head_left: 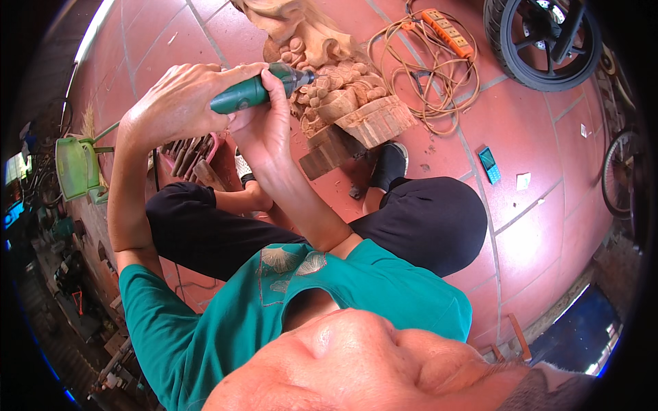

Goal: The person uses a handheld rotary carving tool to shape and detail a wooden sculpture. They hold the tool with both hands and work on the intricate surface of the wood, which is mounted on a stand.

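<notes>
My left hand [179, 99] and my right hand [260, 133] are both closed around a green rotary tool [240, 96]. The left hand comes over its back end, and the right one supports it from below near the front. Its grey nose points right, with the tip at or very near the knobbly surface of a brown wood carving [346, 85]; whether it touches I cannot tell. This carving has rounded lumps and smooth, flowing shapes higher up. Dark wooden blocks [325, 152] lie under its near end, between my feet.
A pink basket [211, 147] of long-handled tools stands beside my left foot. Beyond the carving, an orange power strip [447, 33] lies with its coiled cord [428, 89]. A mobile phone [489, 165] rests on the red tiles. Around the edges are a green chair [77, 168] and a black wheel [545, 44].
</notes>
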Motion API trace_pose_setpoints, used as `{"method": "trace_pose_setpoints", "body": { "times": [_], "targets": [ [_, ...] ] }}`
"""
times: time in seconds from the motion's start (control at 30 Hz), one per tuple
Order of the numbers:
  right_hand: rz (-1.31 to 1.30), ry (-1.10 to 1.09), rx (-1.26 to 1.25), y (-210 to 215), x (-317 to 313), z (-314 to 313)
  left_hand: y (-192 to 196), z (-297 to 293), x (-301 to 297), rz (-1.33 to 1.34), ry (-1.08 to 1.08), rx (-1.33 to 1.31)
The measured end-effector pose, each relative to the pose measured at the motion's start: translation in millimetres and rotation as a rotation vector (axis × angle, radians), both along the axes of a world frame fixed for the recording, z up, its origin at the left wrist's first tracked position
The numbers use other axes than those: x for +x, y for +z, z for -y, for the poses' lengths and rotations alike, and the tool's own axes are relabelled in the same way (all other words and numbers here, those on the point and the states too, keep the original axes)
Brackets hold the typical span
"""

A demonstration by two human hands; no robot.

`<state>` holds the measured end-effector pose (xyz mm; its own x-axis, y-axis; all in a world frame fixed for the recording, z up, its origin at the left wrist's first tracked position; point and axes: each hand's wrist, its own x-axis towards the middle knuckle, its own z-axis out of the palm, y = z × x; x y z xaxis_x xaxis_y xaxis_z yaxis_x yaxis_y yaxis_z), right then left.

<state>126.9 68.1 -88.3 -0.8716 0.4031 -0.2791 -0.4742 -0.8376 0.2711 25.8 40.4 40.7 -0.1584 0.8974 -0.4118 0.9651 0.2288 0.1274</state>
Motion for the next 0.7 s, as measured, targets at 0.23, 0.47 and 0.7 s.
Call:
{"method": "trace_pose_setpoints", "body": {
  "times": [0.23,0.47,0.7],
  "targets": [
    [-0.008,-0.001,0.018,-5.8,-0.4,1.8,1.6,-3.4,3.7,0.007,0.008,-0.023],
    [0.003,-0.010,0.008,-4.3,1.2,2.2,-0.6,-2.9,1.6,0.024,-0.010,-0.008],
    [-0.068,-0.036,0.038,-5.6,5.8,1.4,4.3,-7.1,6.9,0.026,0.010,-0.039]
  ]
}}
